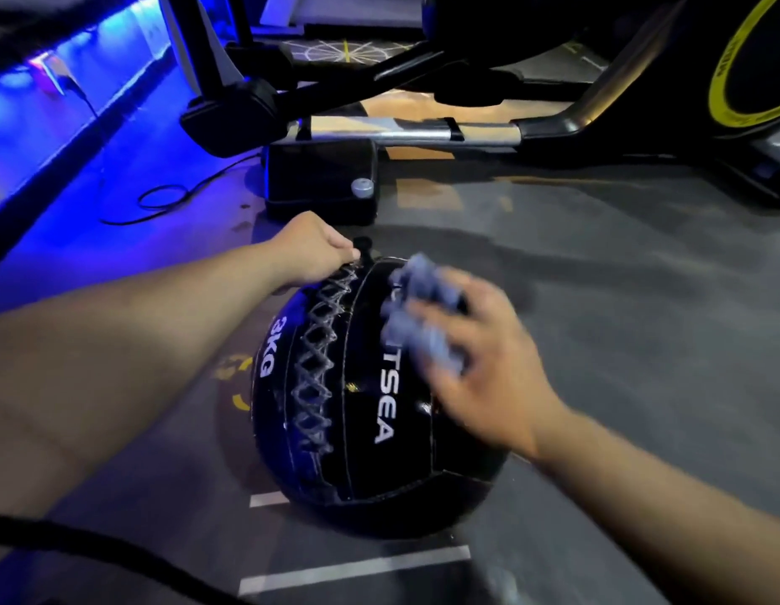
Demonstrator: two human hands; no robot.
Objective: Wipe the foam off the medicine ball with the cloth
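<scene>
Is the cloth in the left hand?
No, the right hand holds the cloth on the medicine ball; the left hand grips the ball.

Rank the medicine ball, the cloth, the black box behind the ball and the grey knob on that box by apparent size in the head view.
1. medicine ball, by far.
2-3. black box and cloth: near alike; the cloth is blurred and nearer, so no ranking.
4. grey knob, smallest.
</scene>
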